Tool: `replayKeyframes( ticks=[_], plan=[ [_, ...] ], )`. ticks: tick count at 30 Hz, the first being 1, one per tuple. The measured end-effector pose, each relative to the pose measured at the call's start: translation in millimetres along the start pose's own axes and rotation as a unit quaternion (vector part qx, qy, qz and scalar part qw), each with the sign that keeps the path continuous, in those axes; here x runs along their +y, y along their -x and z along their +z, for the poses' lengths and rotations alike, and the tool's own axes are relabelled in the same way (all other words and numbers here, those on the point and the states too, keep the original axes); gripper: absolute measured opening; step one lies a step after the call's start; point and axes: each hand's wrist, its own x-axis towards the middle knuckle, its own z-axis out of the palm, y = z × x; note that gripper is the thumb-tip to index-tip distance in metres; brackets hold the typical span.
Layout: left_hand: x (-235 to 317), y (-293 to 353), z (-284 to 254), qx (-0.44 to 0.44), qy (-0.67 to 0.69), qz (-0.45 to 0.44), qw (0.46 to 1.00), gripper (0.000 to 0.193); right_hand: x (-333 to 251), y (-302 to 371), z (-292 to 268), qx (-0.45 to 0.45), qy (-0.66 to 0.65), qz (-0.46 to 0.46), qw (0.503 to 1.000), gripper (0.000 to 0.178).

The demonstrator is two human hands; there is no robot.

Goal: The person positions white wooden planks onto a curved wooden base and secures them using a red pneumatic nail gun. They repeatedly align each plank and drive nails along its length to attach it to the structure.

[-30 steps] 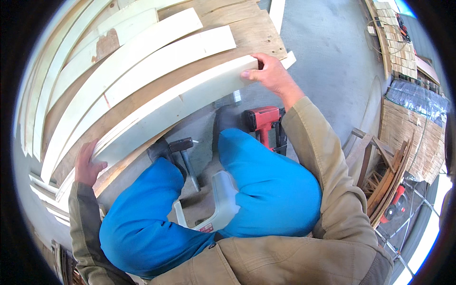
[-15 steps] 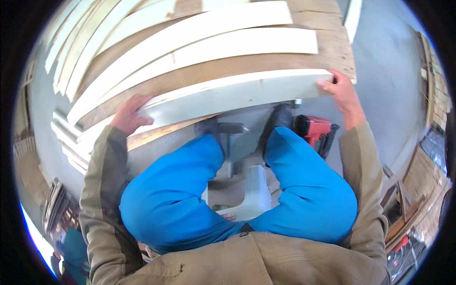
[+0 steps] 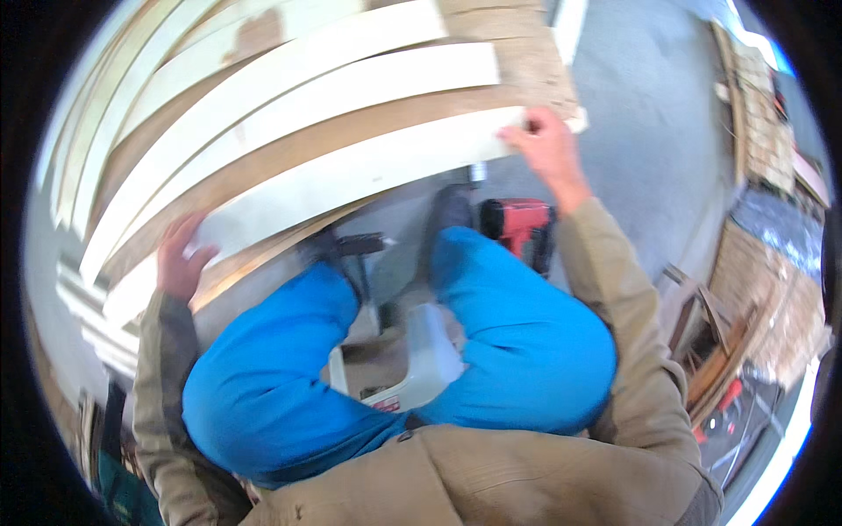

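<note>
A long pale wooden board (image 3: 377, 171) lies across in front of my knees, broad face showing, along the near edge of a wooden work surface. My right hand (image 3: 551, 153) pinches its right end between thumb and curled fingers. At its left end my left hand (image 3: 181, 261) has thumb and fingers around the board, slightly blurred. Beyond it, two more pale boards (image 3: 403, 72) lie roughly parallel on the wooden surface (image 3: 517, 70). A red and black power tool (image 3: 517, 223), like a nail gun, stands on the floor beside my right foot.
More pale boards (image 3: 96, 131) fan out at the far left, and a short stack (image 3: 92, 320) lies left of my left arm. Between my legs are a dark-handled tool (image 3: 361, 244) and a pale plastic piece (image 3: 430, 351). Wooden pieces (image 3: 719, 351) and wrapped stacks (image 3: 767, 285) stand right.
The board has turned from showing its narrower grey face to lying flatter, its pale broad face up. Both hands stay at its ends. The whole view has shifted, moving the scene leftward.
</note>
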Motion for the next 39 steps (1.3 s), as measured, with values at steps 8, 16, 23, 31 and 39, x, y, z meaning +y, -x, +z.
replayKeyframes(
  ticks=[8,16,23,31,39],
  plan=[
    [44.3,-5.5,-14.4,-0.023,-0.113,0.034,0.993,0.087,-21.4,7.5,10.1,0.056,0.04,0.019,0.997,0.045],
    [135.7,-35.4,21.0,-0.078,-0.245,0.059,0.965,0.122,-17.8,22.1,14.5,0.097,-0.029,-0.027,0.994,0.053],
    [135.2,-51.6,41.3,-0.058,-0.242,0.064,0.966,0.097,-15.0,30.3,9.1,0.092,-0.091,-0.038,0.991,0.049],
    [131.7,-47.1,43.8,-0.039,-0.21,0.067,0.975,0.091,-5.9,27.8,14.2,0.1,-0.165,-0.046,0.98,0.036],
    [133.0,-47.1,45.3,-0.053,-0.219,0.047,0.973,0.095,3.8,30.3,30.4,0.127,-0.222,0.014,0.966,0.034]
  ],
)
